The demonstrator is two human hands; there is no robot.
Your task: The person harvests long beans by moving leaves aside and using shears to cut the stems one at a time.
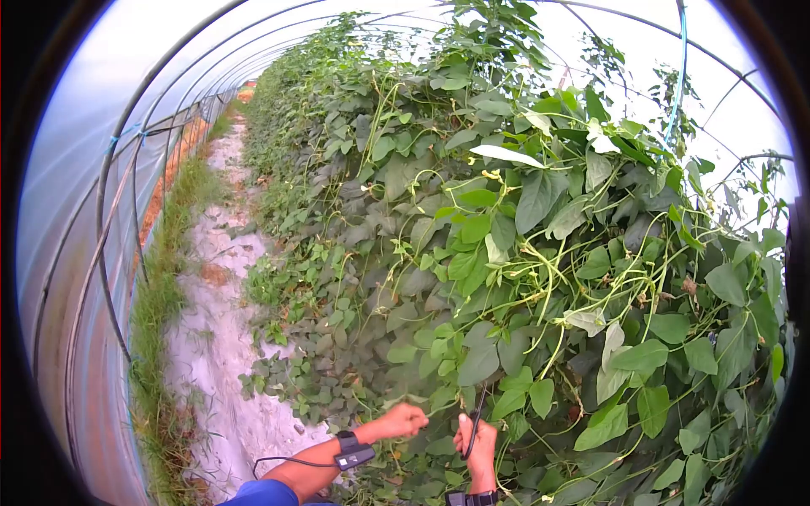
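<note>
My left hand (402, 421) is at the lower middle, its fingers pressed together against the leaves; a thin stem or leaf edge seems to be at the fingertips, too small to make out. To its right, my right hand (477, 440) is wrapped round the dark handles of a pair of scissors (478, 408), whose blades point up into the foliage. Both wrists wear dark bands with small devices. Dense climbing bean vines (540, 278) with broad green leaves and long pale stems surround both hands.
A pale ground sheet (224, 337) runs along the left of the vines, with a grass strip (156, 329) beside it. Curved metal hoops (103, 236) and plastic film form the tunnel wall. A blue string (677, 76) hangs at the upper right.
</note>
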